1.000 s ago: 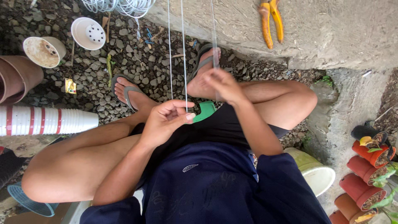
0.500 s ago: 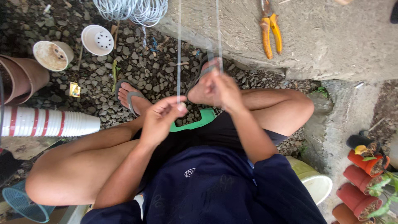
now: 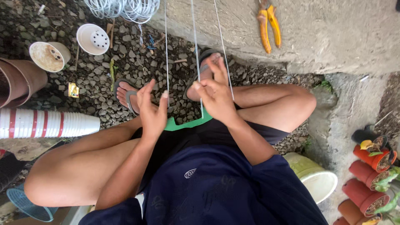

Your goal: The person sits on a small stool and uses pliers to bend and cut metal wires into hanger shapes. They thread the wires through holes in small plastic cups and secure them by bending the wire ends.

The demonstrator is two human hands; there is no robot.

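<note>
Three taut wires (image 3: pixel 196 50) rise between both hands: left fingers (image 3: pixel 156 93) loosely pinch one, right fingers (image 3: pixel 208 89) grip another.

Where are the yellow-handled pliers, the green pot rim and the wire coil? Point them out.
yellow-handled pliers (image 3: pixel 268 26): head view, on the yellow handles.
green pot rim (image 3: pixel 187 124): head view, on the rim's visible edge.
wire coil (image 3: pixel 125 8): head view, on the white loops.
</note>
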